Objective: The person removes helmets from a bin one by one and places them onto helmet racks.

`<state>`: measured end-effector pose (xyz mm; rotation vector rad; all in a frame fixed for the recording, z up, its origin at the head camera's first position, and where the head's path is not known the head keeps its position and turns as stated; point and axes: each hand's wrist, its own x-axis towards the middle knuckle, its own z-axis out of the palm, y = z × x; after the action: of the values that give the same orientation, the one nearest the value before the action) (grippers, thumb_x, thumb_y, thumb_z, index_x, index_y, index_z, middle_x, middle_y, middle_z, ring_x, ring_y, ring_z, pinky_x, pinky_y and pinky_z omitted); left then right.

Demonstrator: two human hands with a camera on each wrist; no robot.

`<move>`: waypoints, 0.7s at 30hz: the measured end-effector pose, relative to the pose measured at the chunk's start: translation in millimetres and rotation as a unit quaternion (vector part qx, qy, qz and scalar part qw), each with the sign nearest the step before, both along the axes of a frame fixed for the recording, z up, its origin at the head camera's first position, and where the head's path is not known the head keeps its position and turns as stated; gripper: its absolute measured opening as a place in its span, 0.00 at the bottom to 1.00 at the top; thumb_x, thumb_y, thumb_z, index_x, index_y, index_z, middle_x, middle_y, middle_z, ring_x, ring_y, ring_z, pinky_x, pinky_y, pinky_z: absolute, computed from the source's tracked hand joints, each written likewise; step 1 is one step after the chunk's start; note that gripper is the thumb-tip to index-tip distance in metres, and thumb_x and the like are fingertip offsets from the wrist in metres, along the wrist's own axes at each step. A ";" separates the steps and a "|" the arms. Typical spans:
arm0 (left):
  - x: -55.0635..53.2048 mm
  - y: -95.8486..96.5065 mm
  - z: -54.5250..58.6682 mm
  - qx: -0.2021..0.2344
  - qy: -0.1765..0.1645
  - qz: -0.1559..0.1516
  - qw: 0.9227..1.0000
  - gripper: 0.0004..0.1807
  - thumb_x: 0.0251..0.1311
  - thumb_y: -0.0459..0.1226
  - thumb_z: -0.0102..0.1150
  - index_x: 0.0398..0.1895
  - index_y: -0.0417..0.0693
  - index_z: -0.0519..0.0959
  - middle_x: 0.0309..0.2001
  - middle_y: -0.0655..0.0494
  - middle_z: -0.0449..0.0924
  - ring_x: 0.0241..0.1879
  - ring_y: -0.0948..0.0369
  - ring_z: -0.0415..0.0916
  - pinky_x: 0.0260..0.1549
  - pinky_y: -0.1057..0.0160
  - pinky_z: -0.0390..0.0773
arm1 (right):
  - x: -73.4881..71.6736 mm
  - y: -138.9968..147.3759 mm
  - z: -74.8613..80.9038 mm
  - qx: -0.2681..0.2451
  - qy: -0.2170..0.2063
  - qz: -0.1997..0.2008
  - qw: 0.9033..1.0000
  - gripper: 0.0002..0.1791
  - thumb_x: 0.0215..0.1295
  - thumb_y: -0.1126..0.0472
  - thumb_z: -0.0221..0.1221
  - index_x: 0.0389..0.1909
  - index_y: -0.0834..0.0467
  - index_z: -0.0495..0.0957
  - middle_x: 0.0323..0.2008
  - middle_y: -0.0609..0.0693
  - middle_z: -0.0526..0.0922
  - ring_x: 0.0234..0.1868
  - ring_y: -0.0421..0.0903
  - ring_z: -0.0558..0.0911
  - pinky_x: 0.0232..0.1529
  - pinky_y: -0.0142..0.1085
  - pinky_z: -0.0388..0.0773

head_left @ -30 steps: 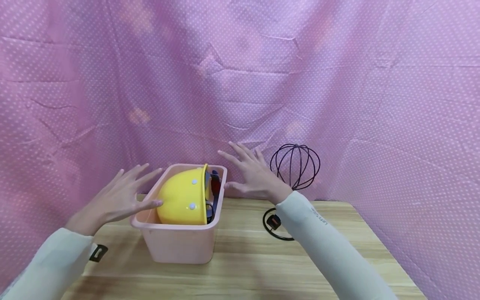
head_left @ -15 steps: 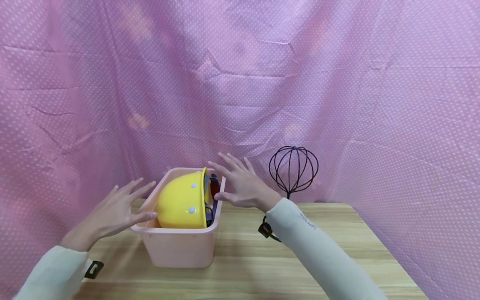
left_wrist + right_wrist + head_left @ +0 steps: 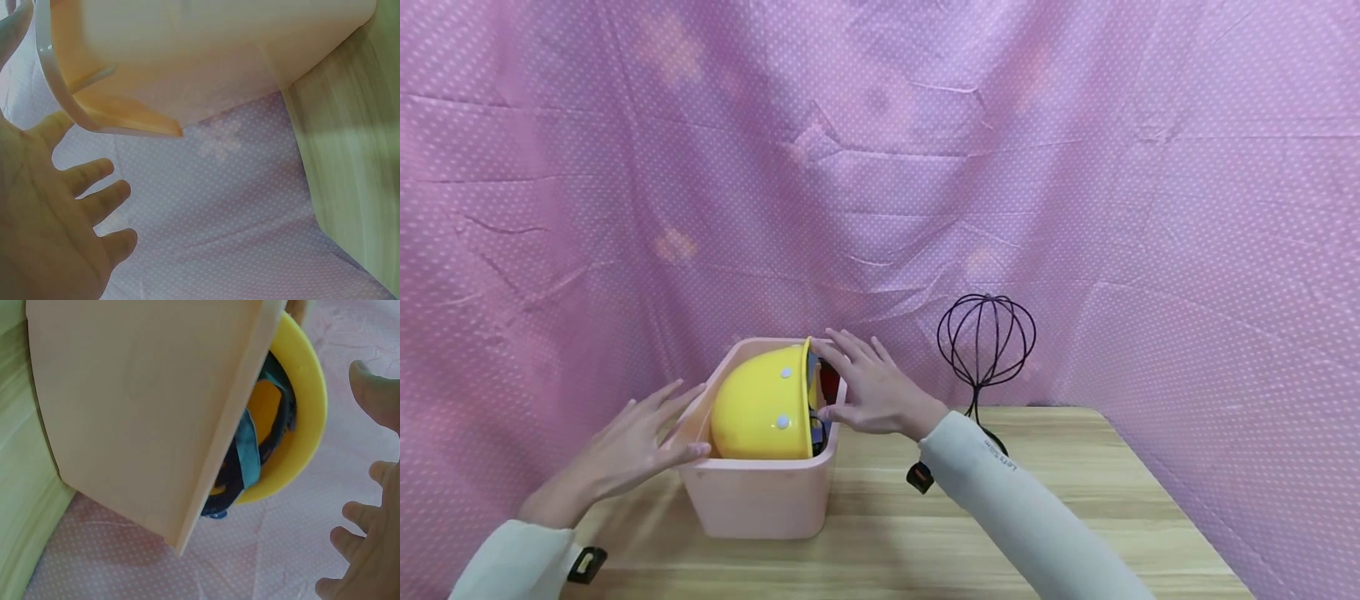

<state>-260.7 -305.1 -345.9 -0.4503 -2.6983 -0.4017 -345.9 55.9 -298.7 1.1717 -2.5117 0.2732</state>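
fingers [image 3: 105, 203] spread and gripping nothing, the left hand [image 3: 621, 454] and right hand [image 3: 880, 390] have sunk closer to the pink bin [image 3: 760, 504], now flanking its 2 sides; the yellow hard hat [image 3: 752, 408] lies sideways inside

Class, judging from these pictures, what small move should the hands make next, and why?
Perhaps ease the left hand and right hand inward to grip the helmet: both are open at opposite sides of the bin, and the helmet juts above its walls.
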 end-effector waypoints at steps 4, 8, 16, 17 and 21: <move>2.0 -0.3 -4.2 0.004 -0.006 -0.002 1.000 0.46 0.62 0.60 0.60 0.81 0.63 0.55 0.79 0.35 0.54 0.75 0.32 0.56 0.65 0.18 0.48 | 0.2 -3.5 -5.2 0.003 -0.011 0.003 1.000 0.53 0.65 0.32 0.58 0.82 0.38 0.38 0.84 0.47 0.45 0.84 0.50 0.47 0.82 0.61 0.45; 3.5 -1.1 -9.3 0.007 -0.006 -0.002 1.000 0.45 0.63 0.59 0.59 0.81 0.60 0.56 0.79 0.35 0.55 0.75 0.32 0.56 0.65 0.18 0.48 | -1.0 -6.7 -10.4 0.003 -0.013 0.016 1.000 0.54 0.66 0.33 0.58 0.83 0.40 0.37 0.83 0.47 0.45 0.84 0.50 0.48 0.81 0.61 0.48; 6.1 -3.2 -17.7 0.040 -0.001 -0.017 0.999 0.45 0.62 0.56 0.62 0.80 0.56 0.58 0.78 0.33 0.55 0.71 0.27 0.58 0.62 0.16 0.49 | -0.4 -13.2 -19.8 -0.009 -0.056 0.034 0.998 0.56 0.65 0.36 0.60 0.83 0.48 0.38 0.83 0.51 0.44 0.84 0.51 0.50 0.81 0.53 0.54; 6.5 -3.3 -18.8 0.043 0.000 -0.019 0.999 0.45 0.62 0.56 0.62 0.80 0.55 0.58 0.78 0.33 0.55 0.71 0.26 0.58 0.62 0.16 0.50 | 0.3 -14.2 -20.8 -0.013 -0.072 0.033 0.997 0.56 0.65 0.35 0.60 0.83 0.48 0.37 0.83 0.50 0.43 0.83 0.51 0.50 0.81 0.52 0.55; 7.9 -3.1 -23.3 0.056 0.002 -0.028 0.998 0.46 0.62 0.55 0.63 0.80 0.53 0.57 0.78 0.36 0.56 0.72 0.28 0.57 0.60 0.15 0.50 | 3.3 -20.1 -24.6 -0.035 -0.136 0.024 0.990 0.59 0.65 0.35 0.62 0.83 0.49 0.35 0.84 0.49 0.43 0.83 0.51 0.52 0.81 0.49 0.58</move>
<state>-252.8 -308.2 -369.2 -0.4951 -2.6476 -0.5645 -342.6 35.8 -323.3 1.2414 -2.6803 0.5647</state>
